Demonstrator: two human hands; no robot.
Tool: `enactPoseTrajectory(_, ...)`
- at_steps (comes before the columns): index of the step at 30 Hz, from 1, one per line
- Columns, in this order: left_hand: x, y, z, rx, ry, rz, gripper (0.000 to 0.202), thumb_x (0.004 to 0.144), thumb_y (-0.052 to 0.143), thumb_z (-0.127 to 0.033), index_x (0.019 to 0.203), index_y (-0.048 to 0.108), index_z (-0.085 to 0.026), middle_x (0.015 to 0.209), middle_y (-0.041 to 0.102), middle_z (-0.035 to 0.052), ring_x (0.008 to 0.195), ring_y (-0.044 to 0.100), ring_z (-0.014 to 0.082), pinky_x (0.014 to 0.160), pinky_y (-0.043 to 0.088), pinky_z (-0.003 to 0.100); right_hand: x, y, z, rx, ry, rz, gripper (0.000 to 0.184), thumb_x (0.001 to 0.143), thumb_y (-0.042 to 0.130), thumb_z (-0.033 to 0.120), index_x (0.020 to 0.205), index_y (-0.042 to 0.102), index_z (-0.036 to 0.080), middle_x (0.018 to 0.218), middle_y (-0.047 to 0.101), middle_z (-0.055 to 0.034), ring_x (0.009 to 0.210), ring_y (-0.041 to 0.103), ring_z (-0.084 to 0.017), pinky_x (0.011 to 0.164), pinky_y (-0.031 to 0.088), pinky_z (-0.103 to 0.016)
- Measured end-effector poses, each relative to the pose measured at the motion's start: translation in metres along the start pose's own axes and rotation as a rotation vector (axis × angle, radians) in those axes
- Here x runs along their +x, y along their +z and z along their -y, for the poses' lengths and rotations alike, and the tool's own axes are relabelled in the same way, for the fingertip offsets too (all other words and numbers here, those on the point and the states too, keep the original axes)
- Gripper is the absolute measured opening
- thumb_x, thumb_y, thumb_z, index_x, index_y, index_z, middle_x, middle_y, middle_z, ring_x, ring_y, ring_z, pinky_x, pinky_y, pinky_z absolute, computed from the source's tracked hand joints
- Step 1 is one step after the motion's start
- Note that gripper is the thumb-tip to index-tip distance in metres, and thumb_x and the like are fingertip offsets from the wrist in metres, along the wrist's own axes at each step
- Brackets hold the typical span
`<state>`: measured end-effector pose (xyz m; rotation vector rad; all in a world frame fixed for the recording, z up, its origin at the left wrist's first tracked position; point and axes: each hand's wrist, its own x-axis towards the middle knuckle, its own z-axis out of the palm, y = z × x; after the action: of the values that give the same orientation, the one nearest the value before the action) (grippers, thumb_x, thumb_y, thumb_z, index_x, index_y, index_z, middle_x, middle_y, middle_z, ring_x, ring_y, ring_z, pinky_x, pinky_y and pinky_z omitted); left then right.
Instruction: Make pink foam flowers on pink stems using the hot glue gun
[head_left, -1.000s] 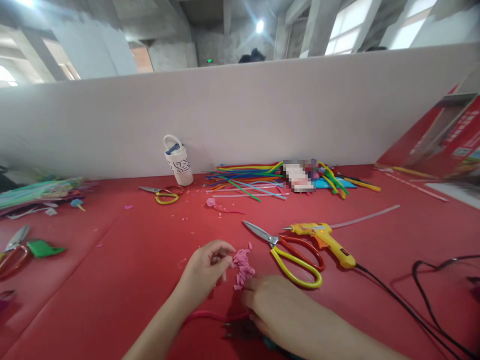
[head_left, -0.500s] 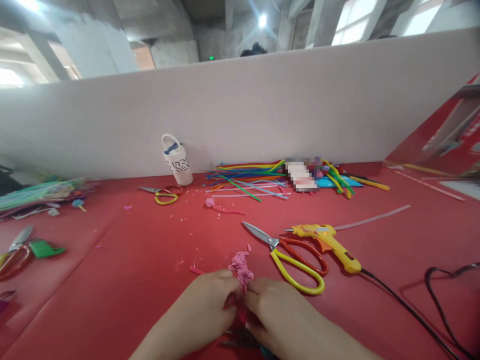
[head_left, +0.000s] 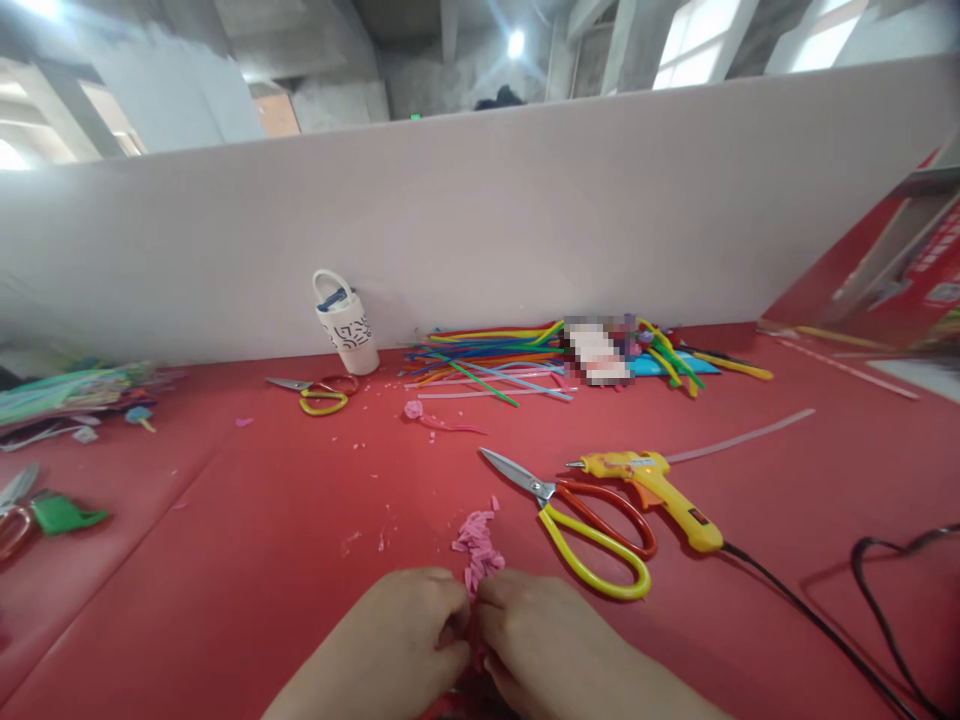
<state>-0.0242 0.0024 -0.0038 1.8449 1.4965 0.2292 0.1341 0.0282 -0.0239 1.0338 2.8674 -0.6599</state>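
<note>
Now, on the smooth red tabletop (head_left: pixel 225 600), the bare left hand (head_left: pixel 409 625) has moved in beside the bare right hand (head_left: pixel 536 625), both curled, contents not discernible, indicating probable two-handed work at the near end of the loose heap of pink strips (head_left: pixel 478 545)

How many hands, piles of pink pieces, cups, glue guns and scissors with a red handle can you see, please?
Hands: 2 (left hand, right hand)
Pile of pink pieces: 1
White cup: 1
Yellow glue gun: 1
Scissors: 3 (large pair, smaller pair near the cup, cropped pair at the picture's left edge)
Total: 8
</note>
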Motion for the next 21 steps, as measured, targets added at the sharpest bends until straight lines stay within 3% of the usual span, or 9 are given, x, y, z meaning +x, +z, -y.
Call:
enactPoseTrajectory(4,0.003,0.008,0.008,0.045,-0.011,0.032,0.015,0.061,0.045,-0.014,0.061,0.059,-0.019,0.062,0.062,0.0017,0.055,0.051,0.0164,0.051,0.028,0.026,0.0,-0.002,-0.002,0.042,0.027,-0.017,0.014,0.068,0.055,0.011,0.078,0.064,0.016,0.08,0.066,-0.004,0.072,0.06,-0.018,0.058,0.035,-0.026)
enactPoseTrajectory(8,0.001,-0.003,0.01,-0.063,0.042,-0.02,0.014,0.063,0.045,-0.013,0.057,0.056,-0.019,0.067,0.059,-0.0013,0.06,0.051,0.0141,0.055,0.031,0.023,0.0,-0.012,-0.007,0.171,0.046,-0.13,0.013,0.074,0.054,0.01,0.08,0.063,0.016,0.083,0.064,-0.0031,0.074,0.058,-0.016,0.063,0.038,-0.024)
enactPoseTrajectory(11,0.001,-0.013,0.014,-0.1,-0.011,-0.097,0.01,0.066,0.048,-0.017,0.057,0.053,-0.019,0.063,0.052,-0.0037,0.058,0.047,0.0127,0.052,0.03,0.022,0.001,-0.017,-0.01,0.268,0.057,-0.217,0.014,0.079,0.051,0.009,0.08,0.062,0.017,0.083,0.063,-0.0021,0.076,0.057,-0.014,0.066,0.039,-0.021)
enactPoseTrajectory(14,0.005,-0.013,0.022,-0.142,-0.066,-0.156,0.01,0.066,0.047,-0.017,0.058,0.051,-0.019,0.054,0.045,-0.0058,0.054,0.043,0.0119,0.049,0.027,0.022,0.002,-0.013,-0.011,0.316,0.017,-0.151,0.019,0.079,0.05,0.005,0.079,0.064,0.018,0.081,0.065,-0.0012,0.075,0.057,-0.014,0.067,0.04,-0.021)
enactPoseTrajectory(17,0.01,-0.007,0.026,-0.318,-0.094,-0.169,0.01,0.069,0.045,-0.017,0.06,0.049,-0.019,0.053,0.049,-0.0054,0.052,0.047,0.0117,0.049,0.03,0.021,0.005,-0.006,-0.013,0.311,0.006,-0.105,0.021,0.078,0.048,0.003,0.08,0.064,0.018,0.082,0.065,-0.0022,0.074,0.058,-0.014,0.067,0.04,-0.022)
enactPoseTrajectory(21,0.013,-0.001,0.02,-0.66,-0.1,-0.091,0.014,0.08,0.044,-0.027,0.069,0.048,-0.02,0.054,0.057,-0.0036,0.042,0.048,0.0098,0.042,0.032,0.02,0.004,-0.008,-0.015,0.353,0.077,-0.261,0.023,0.08,0.044,0.004,0.084,0.062,0.017,0.086,0.065,-0.0049,0.08,0.058,-0.017,0.072,0.042,-0.026)
